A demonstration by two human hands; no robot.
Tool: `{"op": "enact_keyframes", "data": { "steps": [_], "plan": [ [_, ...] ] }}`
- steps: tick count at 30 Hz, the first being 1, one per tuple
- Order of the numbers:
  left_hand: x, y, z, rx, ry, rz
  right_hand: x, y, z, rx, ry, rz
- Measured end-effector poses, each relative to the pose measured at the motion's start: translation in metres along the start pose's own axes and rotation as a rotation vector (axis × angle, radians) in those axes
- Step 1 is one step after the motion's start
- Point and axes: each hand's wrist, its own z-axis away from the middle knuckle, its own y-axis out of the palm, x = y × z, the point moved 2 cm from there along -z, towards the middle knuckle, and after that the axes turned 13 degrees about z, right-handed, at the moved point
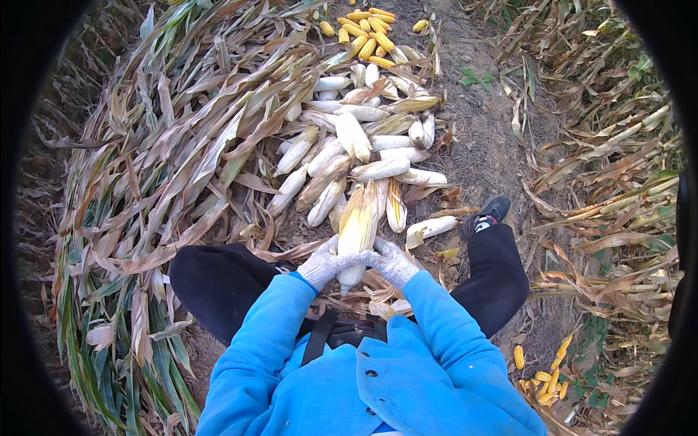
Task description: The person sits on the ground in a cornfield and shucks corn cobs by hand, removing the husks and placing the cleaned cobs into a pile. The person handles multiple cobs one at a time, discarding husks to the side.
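Both hands wear whitish knit gloves and meet around one ear of corn (357,223) in a pale husk. The husk is loosened towards its far end, and yellow shows faintly through it. My left hand (322,263) grips its left side near the stalk end, thumb across the front. From the right, my right hand (391,261) holds the same ear. Just beyond lies a heap of ears in husks (362,136), mostly cream-coloured. One partly opened ear (395,204) with kernels showing lies right of the held one.
Bare yellow cobs (371,35) lie in a pile at the far end, and more cobs (548,384) lie at lower right. Cut cornstalks (180,131) cover the left; dry stalks (611,201) stretch along the right. Another husked ear (433,228) lies by my right shoe (488,215).
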Motion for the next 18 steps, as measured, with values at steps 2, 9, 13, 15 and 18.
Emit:
{"op": "enact_keyframes", "data": {
  "steps": [2,9,13,15,18],
  "plan": [
    [0.000,0.000,0.003,0.007,-0.028,0.157,0.018,-0.005,0.004,-0.086,0.014,0.214],
    [0.020,0.016,0.001,-0.223,0.146,-0.097,0.057,-0.015,-0.024,-0.502,-0.057,-0.447],
    [0.030,0.026,0.001,-0.214,0.114,0.256,0.063,0.004,-0.040,-0.625,0.015,-0.541],
    [0.028,0.028,0.000,-0.175,0.091,0.521,0.066,0.009,-0.046,-0.594,0.029,-0.597],
    [0.021,0.028,0.006,-0.145,0.030,0.818,0.073,0.017,-0.050,-0.718,-0.033,-0.602]
  ]
}}
